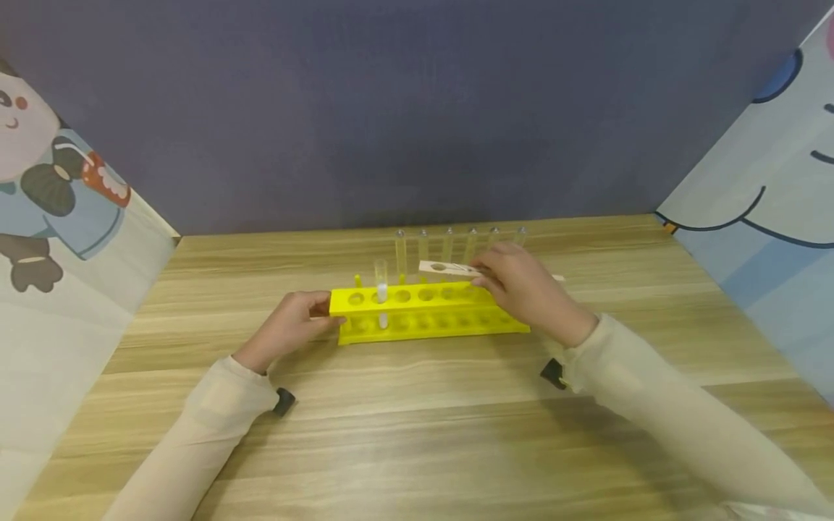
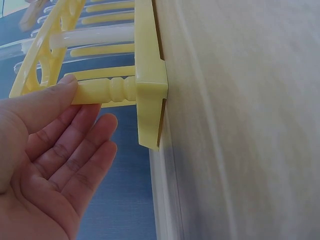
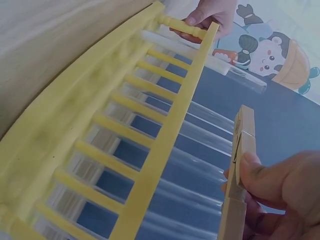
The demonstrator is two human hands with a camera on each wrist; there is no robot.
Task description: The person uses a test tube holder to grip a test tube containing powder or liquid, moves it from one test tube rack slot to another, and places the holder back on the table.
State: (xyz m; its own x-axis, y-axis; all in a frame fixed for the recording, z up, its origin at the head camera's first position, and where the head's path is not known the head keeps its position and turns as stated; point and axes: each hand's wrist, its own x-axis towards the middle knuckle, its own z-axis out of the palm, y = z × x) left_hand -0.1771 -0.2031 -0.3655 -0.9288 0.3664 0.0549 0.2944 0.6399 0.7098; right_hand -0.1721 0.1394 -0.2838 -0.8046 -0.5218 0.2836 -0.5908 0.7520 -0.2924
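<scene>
A yellow test tube rack [image 1: 414, 310] stands on the table. My left hand [image 1: 289, 325] grips its left end post [image 2: 95, 91] between thumb and fingers. Near that end, a glass test tube [image 1: 382, 292] with white contents stands upright in a hole. My right hand [image 1: 531, 293] pinches a wooden test tube clamp [image 3: 240, 165] above the right part of the rack. The clamp lies roughly level and points left, apart from the white-filled tube; no tube is seen in its jaws. Several clear test tubes [image 1: 400, 250] stand along the rack's back, rounded ends up.
The wood-grain table [image 1: 417, 434] meets a dark blue-grey wall [image 1: 417, 108] behind the rack. Printed cartoon panels stand at the left [image 1: 52, 188] and right [image 1: 749, 188]. A black device sits at the left wrist [image 1: 284, 401] and another at the right wrist [image 1: 554, 373].
</scene>
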